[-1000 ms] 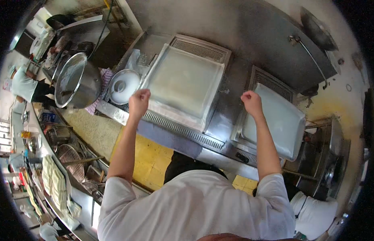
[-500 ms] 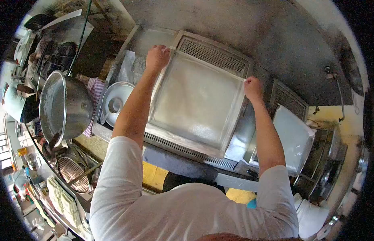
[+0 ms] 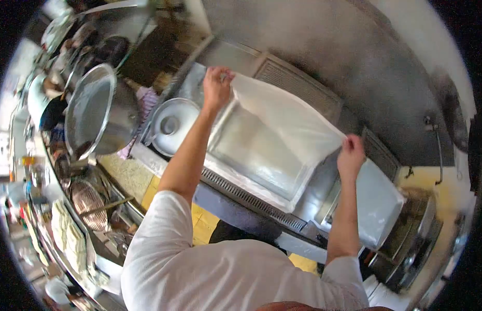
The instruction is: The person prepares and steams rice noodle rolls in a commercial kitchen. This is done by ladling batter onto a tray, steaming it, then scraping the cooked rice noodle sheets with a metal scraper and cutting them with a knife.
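Observation:
A thin white cloth [image 3: 285, 114] lies over a square framed tray [image 3: 256, 150] on the steel counter, its far edge lifted off the frame. My left hand [image 3: 217, 85] pinches the far left corner of the cloth. The far right corner is held in the closed fingers of my right hand [image 3: 352, 150]. Between my hands the lifted part hangs in folds, while its near part still lies along the tray's front edge. Below the cloth a pale, shiny surface shows inside the frame.
A round metal pan [image 3: 173, 124] sits left of the tray, beside a large steel pot [image 3: 114, 114] and a striped cloth [image 3: 146, 101]. At right lies another white-covered tray [image 3: 376, 202]. A wire basket [image 3: 89, 205] is at lower left. A person [image 3: 46, 101] is at far left.
The far edge of the cloth has come up off the tray, now bunched in folds. My right hand has moved right and nearer to me. The whole view has shifted and turned.

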`<state>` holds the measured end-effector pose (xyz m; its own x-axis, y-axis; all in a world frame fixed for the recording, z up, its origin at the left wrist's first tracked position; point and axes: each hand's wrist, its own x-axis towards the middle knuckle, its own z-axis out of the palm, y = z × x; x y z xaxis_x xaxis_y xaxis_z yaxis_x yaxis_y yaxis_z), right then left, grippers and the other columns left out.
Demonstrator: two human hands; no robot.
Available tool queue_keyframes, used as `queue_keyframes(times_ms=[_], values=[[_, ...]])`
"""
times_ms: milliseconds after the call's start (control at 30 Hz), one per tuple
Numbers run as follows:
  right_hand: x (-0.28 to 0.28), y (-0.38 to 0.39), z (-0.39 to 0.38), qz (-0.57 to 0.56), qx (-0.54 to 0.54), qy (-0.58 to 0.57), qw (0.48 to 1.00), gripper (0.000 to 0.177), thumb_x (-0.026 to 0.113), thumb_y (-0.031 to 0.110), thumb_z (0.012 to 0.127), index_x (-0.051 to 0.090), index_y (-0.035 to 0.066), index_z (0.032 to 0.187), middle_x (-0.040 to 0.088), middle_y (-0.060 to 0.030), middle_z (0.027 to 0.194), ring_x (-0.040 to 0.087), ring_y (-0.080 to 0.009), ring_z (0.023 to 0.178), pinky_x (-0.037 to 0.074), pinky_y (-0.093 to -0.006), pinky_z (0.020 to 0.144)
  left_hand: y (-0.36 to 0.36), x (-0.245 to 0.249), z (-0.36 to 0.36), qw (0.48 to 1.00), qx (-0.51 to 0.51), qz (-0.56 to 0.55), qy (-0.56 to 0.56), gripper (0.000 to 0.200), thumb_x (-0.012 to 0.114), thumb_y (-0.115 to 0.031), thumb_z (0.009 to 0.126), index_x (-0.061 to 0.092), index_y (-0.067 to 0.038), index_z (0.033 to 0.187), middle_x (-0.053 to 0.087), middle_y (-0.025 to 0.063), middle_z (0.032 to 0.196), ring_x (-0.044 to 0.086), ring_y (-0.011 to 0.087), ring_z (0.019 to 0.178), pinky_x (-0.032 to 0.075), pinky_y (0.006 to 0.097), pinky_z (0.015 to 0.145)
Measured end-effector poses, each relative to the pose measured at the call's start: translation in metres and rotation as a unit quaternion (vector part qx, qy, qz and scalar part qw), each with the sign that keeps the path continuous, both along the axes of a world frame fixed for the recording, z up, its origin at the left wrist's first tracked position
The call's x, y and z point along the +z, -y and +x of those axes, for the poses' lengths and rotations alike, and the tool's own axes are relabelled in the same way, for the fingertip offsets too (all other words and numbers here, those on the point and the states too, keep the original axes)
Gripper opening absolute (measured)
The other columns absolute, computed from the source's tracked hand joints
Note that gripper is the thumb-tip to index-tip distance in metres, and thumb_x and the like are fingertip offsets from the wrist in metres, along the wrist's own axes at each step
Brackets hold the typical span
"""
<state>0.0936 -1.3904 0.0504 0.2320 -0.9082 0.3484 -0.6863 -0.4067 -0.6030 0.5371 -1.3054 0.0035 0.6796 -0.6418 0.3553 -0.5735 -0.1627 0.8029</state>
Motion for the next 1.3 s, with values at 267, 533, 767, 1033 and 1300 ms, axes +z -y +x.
queue_keyframes(times_ms=[267,533,767,1033,1300], values=[[0.112,-0.158,-0.023,-0.008,0.197,0.227,0.954,0.004,0.062,0.002,0.096,0.060,0.001,0.100,0.062,-0.0086,0.101,0.057,-0.0178,0.093,0.047,-0.0301,0.085,-0.290,0.071,-0.051,0.952,0.093,-0.276,-0.092,0.006,0.069,-0.002,0.094,0.063,-0.002,0.096,0.062,0.0053,0.113,0.058,0.0129,0.099,0.049,0.0286,0.086],[0.191,-0.267,0.011,-0.072,0.440,0.189,0.875,0.004,0.059,0.001,0.098,0.058,0.000,0.102,0.062,-0.0100,0.104,0.059,-0.0207,0.097,0.048,-0.0344,0.091,-0.561,0.127,-0.171,0.867,0.271,-0.405,-0.106,0.003,0.065,-0.005,0.099,0.062,-0.005,0.100,0.069,0.0048,0.101,0.064,0.0149,0.100,0.051,0.0308,0.093],[0.252,-0.412,0.089,0.027,0.615,0.226,0.755,0.009,0.059,0.005,0.101,0.060,-0.001,0.106,0.063,-0.0084,0.103,0.059,-0.0158,0.094,0.048,-0.0291,0.087,-0.773,0.173,-0.297,0.783,0.467,-0.411,0.010,0.005,0.066,-0.007,0.099,0.063,-0.003,0.101,0.061,-0.0028,0.088,0.056,0.0069,0.081,0.047,0.0225,0.076],[0.310,-0.639,0.180,-0.074,0.780,0.221,0.580,0.004,0.061,-0.001,0.094,0.060,-0.001,0.098,0.061,-0.0085,0.091,0.059,-0.0197,0.085,0.048,-0.0305,0.080,-0.964,0.228,-0.450,0.643,0.661,-0.355,0.152,0.006,0.065,-0.007,0.100,0.065,-0.002,0.104,0.065,-0.0009,0.092,0.058,0.0069,0.084,0.048,0.0211,0.078],[0.309,-0.948,0.263,-0.036,0.886,0.259,0.383,0.008,0.068,0.000,0.084,0.066,-0.001,0.092,0.062,-0.0128,0.101,0.062,-0.0271,0.098,0.048,-0.0359,0.090,-1.125,0.252,-0.560,0.497,0.801,-0.264,0.204,0.008,0.060,-0.009,0.103,0.062,-0.002,0.099,0.061,-0.0014,0.087,0.054,0.0075,0.080,0.046,0.0228,0.075]])
